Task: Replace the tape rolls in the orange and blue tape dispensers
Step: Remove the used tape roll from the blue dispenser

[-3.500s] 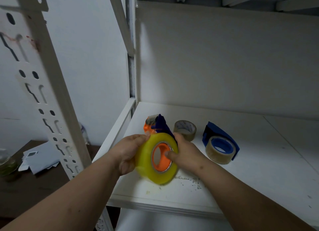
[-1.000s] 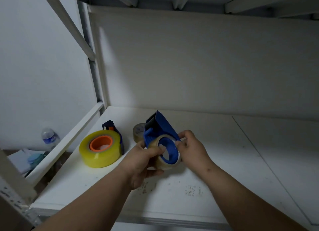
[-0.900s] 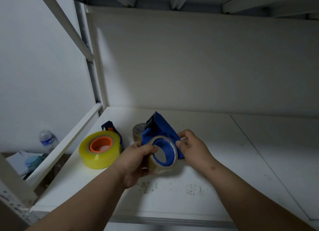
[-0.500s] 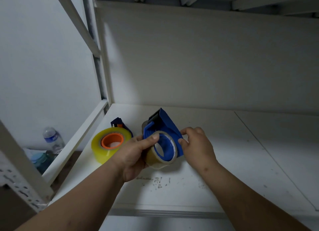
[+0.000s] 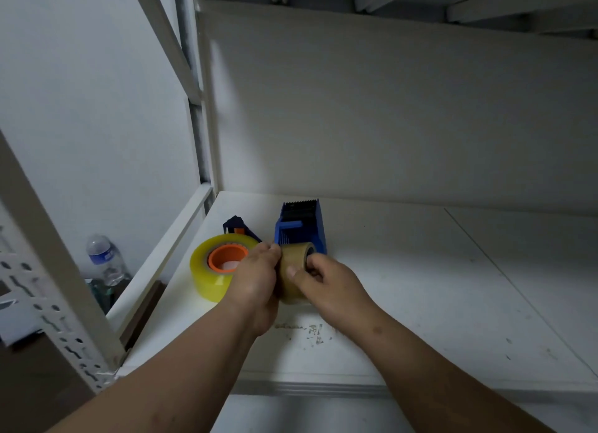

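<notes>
Gripping a tan roll [image 5: 293, 272] from both sides, left hand [image 5: 255, 279] and right hand [image 5: 326, 283] closed around it near the shelf's [image 5: 420, 303] front edge. Blue dispenser [image 5: 302, 227] just behind, touching the roll. Yellow roll [image 5: 213, 275] on orange dispenser [image 5: 238, 228] at left, beside the side rail [image 5: 168, 248]. Bare, open shelf stretching right.

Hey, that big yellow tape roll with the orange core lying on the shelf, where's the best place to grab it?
Span the yellow tape roll from above, fingers on opposite sides of its outer rim. It lies flat with the orange core facing up.
</notes>
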### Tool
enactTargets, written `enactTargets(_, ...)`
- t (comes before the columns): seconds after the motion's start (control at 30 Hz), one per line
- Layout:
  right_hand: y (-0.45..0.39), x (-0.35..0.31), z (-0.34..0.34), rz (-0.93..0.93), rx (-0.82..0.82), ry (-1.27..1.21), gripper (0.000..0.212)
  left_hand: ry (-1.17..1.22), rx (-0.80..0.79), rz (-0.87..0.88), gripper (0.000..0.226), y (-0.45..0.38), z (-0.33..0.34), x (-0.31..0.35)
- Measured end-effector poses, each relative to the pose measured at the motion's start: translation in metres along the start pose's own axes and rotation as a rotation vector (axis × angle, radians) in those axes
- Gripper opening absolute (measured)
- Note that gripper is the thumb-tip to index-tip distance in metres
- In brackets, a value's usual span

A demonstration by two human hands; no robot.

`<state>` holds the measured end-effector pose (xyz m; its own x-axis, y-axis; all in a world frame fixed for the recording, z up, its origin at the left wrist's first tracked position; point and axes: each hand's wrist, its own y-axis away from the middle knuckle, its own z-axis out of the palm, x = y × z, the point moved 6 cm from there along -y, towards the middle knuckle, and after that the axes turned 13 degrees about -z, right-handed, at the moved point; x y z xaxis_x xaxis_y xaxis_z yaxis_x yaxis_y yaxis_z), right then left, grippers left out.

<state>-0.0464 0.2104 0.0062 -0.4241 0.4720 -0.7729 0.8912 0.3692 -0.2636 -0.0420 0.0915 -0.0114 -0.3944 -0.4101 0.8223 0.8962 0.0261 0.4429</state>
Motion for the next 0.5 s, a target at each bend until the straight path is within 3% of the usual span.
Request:
enactTargets(0.23,-0.002,0.007,-0.004,-0.053,-0.023,0.258,0.019,0.064,0.017,-0.024,0.023,-0.013,0.002,-0.003)
enactTargets(0.5,-0.012,0.034,-0.043,-0.012,0.080,0.236,0.038,0.227,0.203,-0.082,0.018,-0.029,-0.008,0.002)
